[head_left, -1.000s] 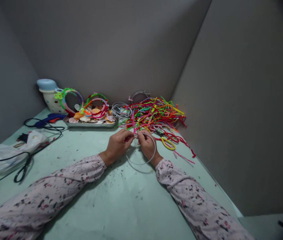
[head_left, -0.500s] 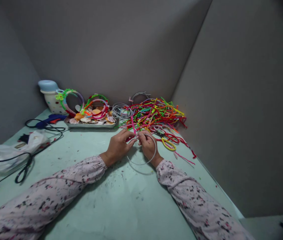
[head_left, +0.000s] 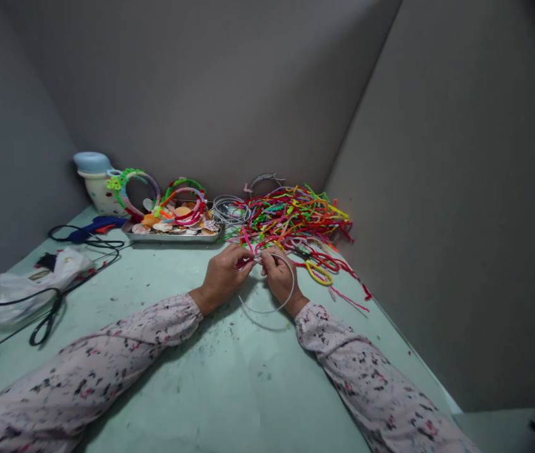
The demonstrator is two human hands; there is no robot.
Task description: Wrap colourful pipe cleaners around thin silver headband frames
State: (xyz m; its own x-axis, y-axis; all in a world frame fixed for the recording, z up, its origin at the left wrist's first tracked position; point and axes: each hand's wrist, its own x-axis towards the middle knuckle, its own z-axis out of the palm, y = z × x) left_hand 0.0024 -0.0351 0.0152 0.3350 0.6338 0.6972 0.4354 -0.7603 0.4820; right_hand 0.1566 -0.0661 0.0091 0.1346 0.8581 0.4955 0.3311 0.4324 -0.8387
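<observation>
My left hand (head_left: 223,275) and my right hand (head_left: 279,275) meet over the pale green table (head_left: 230,377), fingers pinched together. Between them is a thin silver wire hoop (head_left: 267,308) that curves down toward my wrists. A pink pipe cleaner (head_left: 247,242) sticks up from the pinch of my left fingers, at the hoop's top end. Just beyond my hands lies a tangled pile of coloured pipe cleaners (head_left: 296,220).
A metal tray (head_left: 173,234) of shells and wrapped hoops stands at the back left, beside a white jar with a blue lid (head_left: 95,182). Bare wire hoops (head_left: 230,209) lie behind. Scissors (head_left: 45,321), a plastic bag (head_left: 22,286), black cable and a blue glue gun (head_left: 95,225) are at left. Grey walls enclose the table.
Both hands stay at the same spot; fingers shift slightly at the hoop's end and the pink pipe cleaner tilts a little.
</observation>
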